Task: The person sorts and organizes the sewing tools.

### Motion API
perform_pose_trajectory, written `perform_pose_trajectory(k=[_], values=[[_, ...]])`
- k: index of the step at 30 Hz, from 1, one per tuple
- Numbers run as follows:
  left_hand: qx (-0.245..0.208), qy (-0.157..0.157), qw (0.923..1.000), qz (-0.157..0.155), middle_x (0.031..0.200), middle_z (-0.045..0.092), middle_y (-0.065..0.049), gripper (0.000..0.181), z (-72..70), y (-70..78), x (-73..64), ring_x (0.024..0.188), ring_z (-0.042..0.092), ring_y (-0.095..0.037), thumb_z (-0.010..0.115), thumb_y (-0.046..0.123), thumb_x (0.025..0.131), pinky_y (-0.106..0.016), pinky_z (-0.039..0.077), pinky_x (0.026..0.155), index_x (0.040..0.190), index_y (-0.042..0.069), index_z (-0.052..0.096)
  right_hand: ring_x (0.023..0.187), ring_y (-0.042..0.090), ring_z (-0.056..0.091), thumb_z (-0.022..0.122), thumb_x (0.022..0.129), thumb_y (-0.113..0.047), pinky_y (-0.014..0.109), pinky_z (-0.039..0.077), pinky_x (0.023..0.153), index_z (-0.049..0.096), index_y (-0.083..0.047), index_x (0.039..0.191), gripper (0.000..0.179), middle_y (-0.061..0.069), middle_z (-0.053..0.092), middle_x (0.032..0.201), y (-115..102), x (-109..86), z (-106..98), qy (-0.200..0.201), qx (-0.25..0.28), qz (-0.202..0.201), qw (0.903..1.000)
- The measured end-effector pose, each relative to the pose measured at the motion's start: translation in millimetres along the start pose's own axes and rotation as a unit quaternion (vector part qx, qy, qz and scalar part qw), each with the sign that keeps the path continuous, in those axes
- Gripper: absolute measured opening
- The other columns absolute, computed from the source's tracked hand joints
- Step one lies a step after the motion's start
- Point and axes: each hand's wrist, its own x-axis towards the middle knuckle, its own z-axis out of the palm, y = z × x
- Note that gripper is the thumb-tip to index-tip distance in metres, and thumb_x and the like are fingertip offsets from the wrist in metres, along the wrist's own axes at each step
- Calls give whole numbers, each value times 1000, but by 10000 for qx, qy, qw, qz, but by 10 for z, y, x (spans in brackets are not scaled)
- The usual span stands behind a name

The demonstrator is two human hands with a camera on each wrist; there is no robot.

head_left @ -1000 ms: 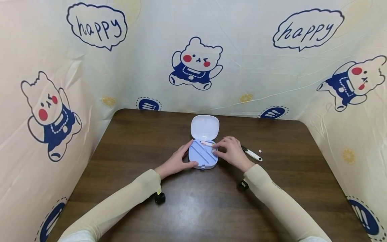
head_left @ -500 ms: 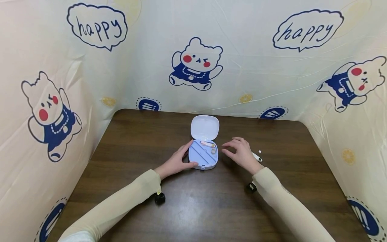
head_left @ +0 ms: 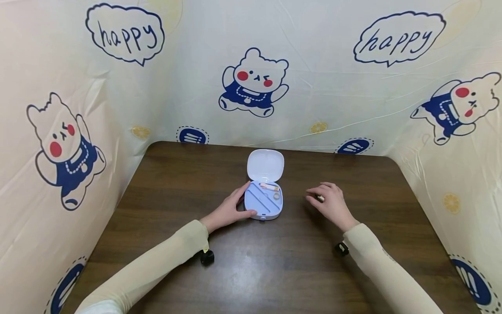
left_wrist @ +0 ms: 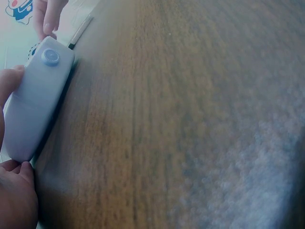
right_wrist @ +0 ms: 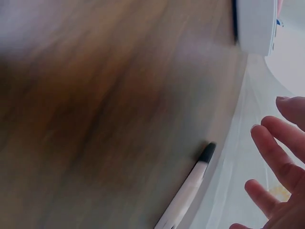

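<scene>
An open case [head_left: 263, 203] with a pale blue tray and a raised white lid [head_left: 266, 165] stands on the table. My left hand [head_left: 228, 211] holds it at its left side, thumb at the front edge. In the tray lie a small pink-and-white piece [head_left: 269, 187] and a small round item [head_left: 276, 196]. A round button [left_wrist: 50, 57] shows on the case's front in the left wrist view. My right hand [head_left: 331, 203] hovers right of the case, fingers loosely bent, holding nothing. Below it in the right wrist view lies a slim white stick with a black end [right_wrist: 186, 193].
The brown wooden table [head_left: 251, 261] is bordered at the back and sides by a pale printed cloth [head_left: 333, 87]. Black wrist cameras hang under the left sleeve [head_left: 164, 253] and the right sleeve [head_left: 376, 257].
My right hand has left the round item in the tray and moved right, over the white stick, which it now mostly hides in the head view. The left hand and case have stayed put.
</scene>
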Motion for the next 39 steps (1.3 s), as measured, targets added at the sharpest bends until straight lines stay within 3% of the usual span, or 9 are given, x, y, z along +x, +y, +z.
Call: perform_pose_trajectory(k=[6,21,39], values=[[41,26,10000,18,172,22,-12,104,-1,5,-5,157,23,-30,79,45,92,-52,27,125,169,20,14,127,47,51,78,94,-18,74,26,108,79,-3,115,26,16,77,107,121,-111,-90,101,-217,385,9990],[-32,33,10000,53,171,23,-12,105,2,-18,11,157,24,-29,80,45,91,-50,27,125,169,18,15,123,50,48,76,96,-21,76,23,106,78,-4,118,28,21,74,112,387,-317,-225,-76,-702,982,9927],[-4,20,10000,15,171,23,-10,106,2,-42,25,156,25,-27,80,47,91,-48,27,125,169,24,13,119,51,50,80,92,-18,78,24,103,80,-3,113,25,24,73,116,505,-398,-231,-261,-966,1138,9885]])
